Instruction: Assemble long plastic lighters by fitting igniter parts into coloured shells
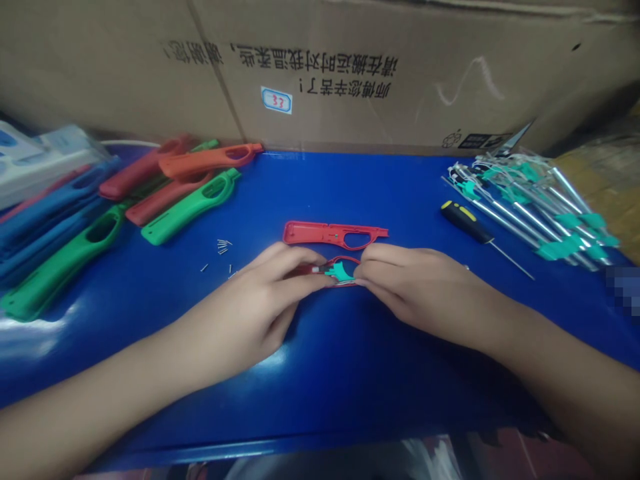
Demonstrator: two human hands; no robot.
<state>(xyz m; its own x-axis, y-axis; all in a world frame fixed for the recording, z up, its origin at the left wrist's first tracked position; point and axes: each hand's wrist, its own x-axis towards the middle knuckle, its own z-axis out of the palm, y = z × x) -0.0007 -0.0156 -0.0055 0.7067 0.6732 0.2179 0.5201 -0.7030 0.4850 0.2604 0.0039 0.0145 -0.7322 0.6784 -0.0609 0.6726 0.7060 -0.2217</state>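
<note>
Left forearm up close, left hand pinched red shell.
Couldn't tell what right hand held; keeping that teal piece level seemed smart.

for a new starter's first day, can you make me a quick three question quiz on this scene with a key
1. Multiple choice: what colour is the plastic part between the left hand and the right hand?
A) orange
B) blue-green
C) yellow

2. True or false: the screwdriver lies on the blue table, in neither hand.

3. Fill in: the small loose screws lie nearer the ____ hand.

Key: 1. B; 2. true; 3. left
</note>
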